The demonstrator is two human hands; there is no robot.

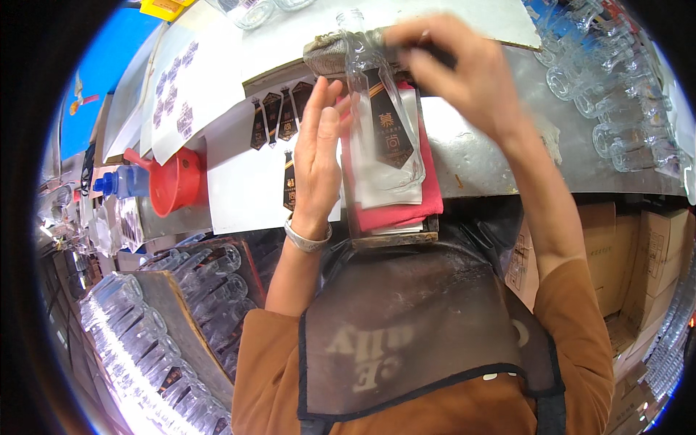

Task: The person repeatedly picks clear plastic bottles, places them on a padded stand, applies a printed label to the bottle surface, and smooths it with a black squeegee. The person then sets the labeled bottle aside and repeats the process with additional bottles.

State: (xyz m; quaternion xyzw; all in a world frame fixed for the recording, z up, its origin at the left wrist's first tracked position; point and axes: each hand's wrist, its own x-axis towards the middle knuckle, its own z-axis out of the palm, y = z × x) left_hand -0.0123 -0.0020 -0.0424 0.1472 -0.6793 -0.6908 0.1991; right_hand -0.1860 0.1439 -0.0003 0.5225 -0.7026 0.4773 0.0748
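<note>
A clear glass bottle (411, 172) lies in front of me, its neck pointing away and resting by a grey cloth-wrapped block (324, 58). A black tie-shaped label with gold stripes (391, 127) sits on its upper face. White paper and a pink cloth (429, 174) lie beneath the bottle. My left hand (317, 148) is beside the bottle's left side, fingers stretched out and holding nothing. Over the right of the bottle's neck, my right hand (464, 72) is curled and smeared by motion, with a dark object (438, 54) in its fingers.
Several black labels (272, 116) lie on a white sheet to the left. Beyond them are a red dipper (174, 185) and a blue-capped clear bottle (130, 181). Glass bottles crowd the right side (609, 87) and the lower left (134, 326). Cardboard boxes (602, 254) stand below right.
</note>
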